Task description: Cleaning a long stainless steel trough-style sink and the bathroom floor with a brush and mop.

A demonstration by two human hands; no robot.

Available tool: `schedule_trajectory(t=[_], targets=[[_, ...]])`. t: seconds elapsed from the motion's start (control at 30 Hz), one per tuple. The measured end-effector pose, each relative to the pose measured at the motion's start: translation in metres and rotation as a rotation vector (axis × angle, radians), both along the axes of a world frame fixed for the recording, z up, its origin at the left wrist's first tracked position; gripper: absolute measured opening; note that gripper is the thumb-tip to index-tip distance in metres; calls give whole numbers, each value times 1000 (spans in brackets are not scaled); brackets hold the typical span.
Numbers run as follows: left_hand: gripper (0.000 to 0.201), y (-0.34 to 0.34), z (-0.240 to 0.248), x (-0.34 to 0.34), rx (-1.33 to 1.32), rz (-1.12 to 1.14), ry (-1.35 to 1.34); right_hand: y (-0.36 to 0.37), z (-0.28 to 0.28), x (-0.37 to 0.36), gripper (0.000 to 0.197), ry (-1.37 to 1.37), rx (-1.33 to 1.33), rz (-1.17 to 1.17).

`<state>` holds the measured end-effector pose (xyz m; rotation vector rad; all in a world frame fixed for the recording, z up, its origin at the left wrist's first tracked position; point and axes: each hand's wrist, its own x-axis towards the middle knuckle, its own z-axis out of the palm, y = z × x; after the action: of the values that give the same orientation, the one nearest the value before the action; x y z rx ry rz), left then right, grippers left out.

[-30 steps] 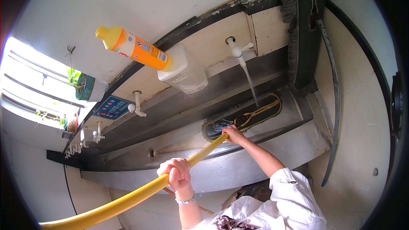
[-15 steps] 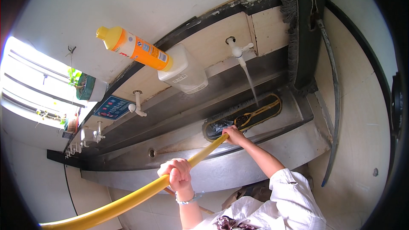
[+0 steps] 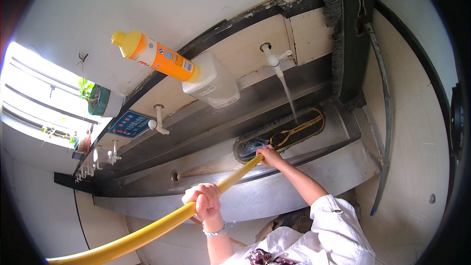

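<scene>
The far end of the yellow pole [image 3: 147,229] was lost in the dark rim at the lower left of the frame. The spot where the pole met the mop [image 3: 308,126] was hard to see, because the right hand [image 3: 269,156] was in the way. The under side of the mop was hidden too. The window [image 3: 39,95] at the left was so bright that I could not tell what was outside. The small taps [image 3: 86,172] at the lower left were too tiny to make out well. A brown thing [image 3: 289,222] near the bottom was partly covered by the white shirt [image 3: 338,225], so I cannot tell what it was.

The left hand [image 3: 202,200], low and near the middle, was closed in a fist around the pole. A bracelet [image 3: 219,228] was on that wrist. The right hand was closed around the pole too, higher up and close to the mop. Some of its fingers were out of sight.

The mop lay in the metal sink [image 3: 289,191], right of the middle, with yellow straps [image 3: 297,130] on its dark top. Water [image 3: 287,95] fell on it from the white tap [image 3: 272,59] above.
</scene>
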<state>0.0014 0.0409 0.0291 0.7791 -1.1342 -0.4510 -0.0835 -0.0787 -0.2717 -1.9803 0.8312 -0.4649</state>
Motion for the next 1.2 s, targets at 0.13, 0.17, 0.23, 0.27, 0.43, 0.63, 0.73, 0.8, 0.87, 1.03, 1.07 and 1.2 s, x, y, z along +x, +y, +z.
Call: schedule_trajectory(t=[0.13,0.17,0.23,0.27,0.43,0.63,0.73,0.8,0.87,1.03,1.07,1.2], targets=[[34,0,1,0,-1,9,-8,1,4,1,16,27,12,0],[34,-1,1,0,-1,9,-8,0,5,1,16,30,18,-4],[33,-2,2,-1,-15,-6,-3,-2,2,-1,17,39,9,-2],[33,-3,4,-3,-18,-10,0,-4,0,-2,19,47,1,3],[31,8,42,-8,-94,51,43,-1,65,-7,11,31,-54,13],[34,21,106,-7,-206,-195,-64,9,142,-21,7,2,-137,105],[34,21,128,-7,-264,-299,-35,4,160,-16,8,-101,-195,126],[33,9,112,3,-163,-273,-111,-8,139,-15,5,-37,-219,2],[32,-21,66,-9,-38,-129,-74,-30,96,-21,7,-60,-131,-81],[29,-12,23,-19,250,-217,-144,-10,18,-28,7,89,-44,-93],[29,-11,23,-20,251,-214,-142,-5,10,-30,8,2,-54,-142],[29,-6,16,-17,246,-213,-129,-2,17,-26,12,88,36,-128]])
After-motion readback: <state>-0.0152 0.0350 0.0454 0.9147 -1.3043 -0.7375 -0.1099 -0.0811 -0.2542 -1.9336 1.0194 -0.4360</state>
